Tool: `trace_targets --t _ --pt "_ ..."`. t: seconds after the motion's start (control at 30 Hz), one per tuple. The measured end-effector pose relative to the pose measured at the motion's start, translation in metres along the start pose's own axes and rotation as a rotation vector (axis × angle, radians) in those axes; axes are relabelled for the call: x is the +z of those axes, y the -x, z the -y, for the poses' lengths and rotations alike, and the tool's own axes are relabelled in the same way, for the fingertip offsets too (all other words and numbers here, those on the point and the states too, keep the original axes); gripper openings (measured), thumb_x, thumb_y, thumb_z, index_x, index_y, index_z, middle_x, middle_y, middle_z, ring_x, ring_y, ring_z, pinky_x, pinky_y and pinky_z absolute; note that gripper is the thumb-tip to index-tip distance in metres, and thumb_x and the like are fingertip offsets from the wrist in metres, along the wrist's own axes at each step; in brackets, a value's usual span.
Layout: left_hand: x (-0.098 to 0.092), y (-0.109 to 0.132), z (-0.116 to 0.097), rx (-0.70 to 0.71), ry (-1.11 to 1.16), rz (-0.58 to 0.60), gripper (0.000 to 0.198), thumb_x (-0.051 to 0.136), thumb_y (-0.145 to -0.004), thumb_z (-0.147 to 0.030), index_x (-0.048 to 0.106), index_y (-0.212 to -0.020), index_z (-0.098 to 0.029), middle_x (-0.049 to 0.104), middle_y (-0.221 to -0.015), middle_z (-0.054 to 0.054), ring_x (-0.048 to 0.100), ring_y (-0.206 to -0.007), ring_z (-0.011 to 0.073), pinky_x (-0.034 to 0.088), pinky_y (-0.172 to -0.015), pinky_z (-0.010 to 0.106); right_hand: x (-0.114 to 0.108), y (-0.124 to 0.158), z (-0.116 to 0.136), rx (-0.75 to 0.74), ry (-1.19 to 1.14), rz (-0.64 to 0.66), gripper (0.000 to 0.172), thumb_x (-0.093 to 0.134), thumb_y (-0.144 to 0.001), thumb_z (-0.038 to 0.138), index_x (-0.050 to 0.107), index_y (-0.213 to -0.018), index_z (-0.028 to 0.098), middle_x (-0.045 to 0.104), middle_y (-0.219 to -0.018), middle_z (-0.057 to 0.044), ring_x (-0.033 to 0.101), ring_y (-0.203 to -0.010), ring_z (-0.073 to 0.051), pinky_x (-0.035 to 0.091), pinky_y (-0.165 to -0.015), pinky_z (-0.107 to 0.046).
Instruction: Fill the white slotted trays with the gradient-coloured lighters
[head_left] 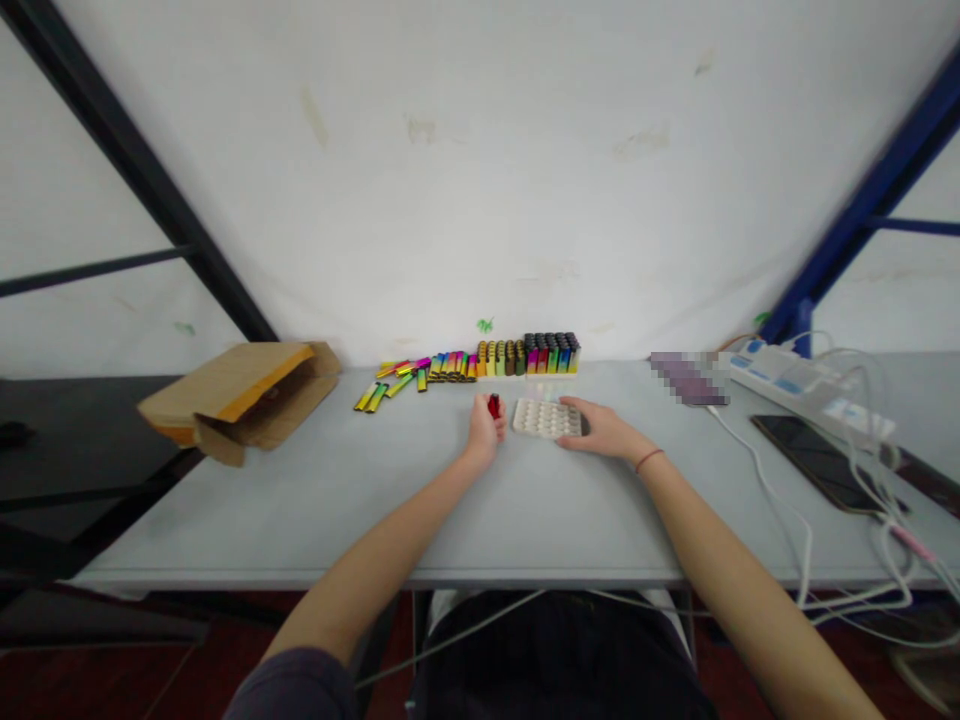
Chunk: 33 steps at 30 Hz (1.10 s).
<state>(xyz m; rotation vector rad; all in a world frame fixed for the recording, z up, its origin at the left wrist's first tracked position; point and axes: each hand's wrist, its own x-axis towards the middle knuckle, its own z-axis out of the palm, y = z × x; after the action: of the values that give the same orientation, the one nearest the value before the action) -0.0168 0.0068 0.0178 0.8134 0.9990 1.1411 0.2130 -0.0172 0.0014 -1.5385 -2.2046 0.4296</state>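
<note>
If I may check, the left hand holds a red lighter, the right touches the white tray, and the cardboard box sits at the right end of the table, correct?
Not quite: the head view shows the cardboard box at the left end of the table. The left hand holds a red lighter, and the right hand touches the white tray.

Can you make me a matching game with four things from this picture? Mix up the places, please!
Things:
1. cardboard box
2. red object
3. white tray
4. power strip

Places:
A. held at one end by the right hand
B. toward the right end of the table, among white cables
C. toward the left end of the table, its flaps open
D. in the closed left hand

Right pairs: 1-C, 2-D, 3-A, 4-B
</note>
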Motion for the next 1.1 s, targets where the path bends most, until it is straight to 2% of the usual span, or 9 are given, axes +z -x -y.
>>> trace_targets --t 0.13,0.27,0.47,0.77,0.87,0.97,1.03,1.1 --pt "-0.001 0.0 0.0 0.011 0.009 0.005 0.045 0.028 -0.094 -0.051 0.035 -0.06 -0.022 0.021 -0.041 -0.008 0.015 -0.032 0.0068 0.013 -0.035 0.018 0.001 0.0 -0.003 -0.011 0.014 0.009 0.085 0.072 -0.074 0.05 0.046 -0.144 0.01 0.055 -0.144 -0.022 0.054 -0.13 -0.034 0.039 -0.109 -0.051" --pt "-0.002 -0.001 -0.001 -0.007 0.027 0.021 0.049 0.031 -0.092 -0.06 0.035 -0.06 -0.022 0.021 -0.041 -0.009 0.015 -0.033 0.0063 0.012 -0.036 0.018 -0.002 0.003 -0.008 0.054 0.128 -0.002 0.084 0.075 -0.07 0.058 0.051 -0.14 0.018 0.051 -0.147 -0.021 0.044 -0.137 -0.038 0.03 -0.111 -0.063" --pt "0.0 -0.001 -0.002 -0.045 0.017 0.005 0.044 0.028 -0.094 -0.048 0.035 -0.059 -0.022 0.021 -0.039 -0.009 0.015 -0.031 0.0066 0.011 -0.035 0.018 -0.004 0.005 -0.013 0.076 0.134 0.026 0.077 0.072 -0.073 0.06 0.055 -0.136 0.02 0.048 -0.149 -0.02 0.039 -0.141 -0.039 0.024 -0.112 -0.067" --pt "0.001 0.002 -0.002 -0.031 0.018 -0.026 0.041 0.025 -0.094 -0.04 0.035 -0.059 -0.022 0.021 -0.039 -0.008 0.014 -0.031 0.0068 0.011 -0.035 0.019 -0.003 0.001 -0.024 -0.034 -0.001 0.072 0.087 0.075 -0.067 0.067 0.056 -0.137 0.018 0.047 -0.148 -0.02 0.039 -0.141 -0.039 0.025 -0.117 -0.058" --pt "0.0 0.002 -0.003 0.0 0.018 0.013 0.044 0.028 -0.094 -0.049 0.035 -0.06 -0.022 0.022 -0.04 -0.009 0.016 -0.032 0.0065 0.014 -0.036 0.018 -0.002 0.001 -0.025 -0.033 -0.003 0.072 0.087 0.074 -0.066 0.069 0.056 -0.137 0.021 0.047 -0.148 -0.019 0.038 -0.142 -0.039 0.022 -0.118 -0.06" --pt "0.001 -0.003 -0.006 0.031 -0.021 0.099 0.046 0.029 -0.092 -0.059 0.039 -0.066 -0.022 0.027 -0.043 -0.009 0.022 -0.034 0.007 0.019 -0.036 0.019 -0.002 0.001 -0.025 -0.025 -0.018 0.076 0.091 0.075 -0.064 0.071 0.054 -0.139 0.023 0.048 -0.148 -0.018 0.036 -0.143 -0.04 0.02 -0.118 -0.061" --pt "0.004 -0.007 -0.009 0.067 -0.097 0.16 0.041 0.035 -0.091 -0.059 0.042 -0.074 -0.022 0.033 -0.047 -0.009 0.027 -0.036 0.0075 0.023 -0.038 0.019 -0.003 0.001 -0.025 -0.02 -0.029 0.09 0.095 0.076 -0.062 0.071 0.052 -0.14 0.022 0.047 -0.149 -0.018 0.034 -0.144 -0.04 0.018 -0.118 -0.061" --pt "0.011 -0.012 -0.011 0.17 -0.217 0.213 0.032 0.045 -0.09 -0.053 0.046 -0.083 -0.022 0.044 -0.056 -0.007 0.038 -0.042 0.0081 0.032 -0.043 0.019 -0.004 0.001 -0.024 -0.018 -0.035 0.102 0.094 0.076 -0.062 0.071 0.053 -0.139 0.023 0.047 -0.149 -0.017 0.034 -0.145 -0.04 0.018 -0.119 -0.061"
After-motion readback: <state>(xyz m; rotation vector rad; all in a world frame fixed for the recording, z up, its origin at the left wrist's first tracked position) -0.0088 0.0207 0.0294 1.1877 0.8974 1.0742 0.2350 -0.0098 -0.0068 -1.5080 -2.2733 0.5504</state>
